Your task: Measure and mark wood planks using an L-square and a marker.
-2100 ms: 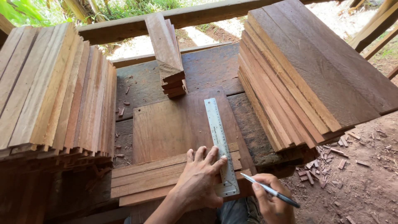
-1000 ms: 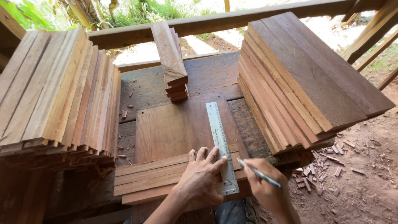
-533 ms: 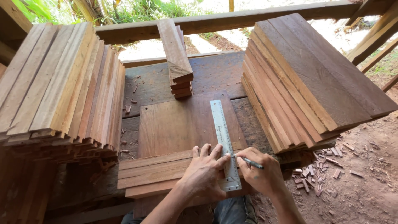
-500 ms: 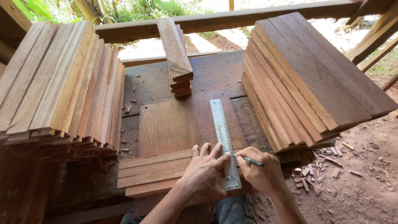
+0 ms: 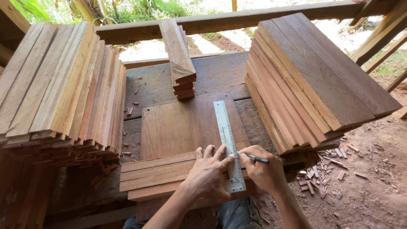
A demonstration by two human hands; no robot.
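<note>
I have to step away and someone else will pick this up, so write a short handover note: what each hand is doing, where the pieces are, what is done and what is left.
Left hand: flat on the metal ruler, pinning it down; holds nothing.
Right hand: grips a pen, tip at the ruler's right edge.
Ruler lies lengthwise across the stacked strips and the flat board behind them.
Plank stacks stand left and right; a narrow stack sits behind.
Done: ruler is placed. No drawn line can be made out.
Left: apparently marking along the ruler edge.
</note>
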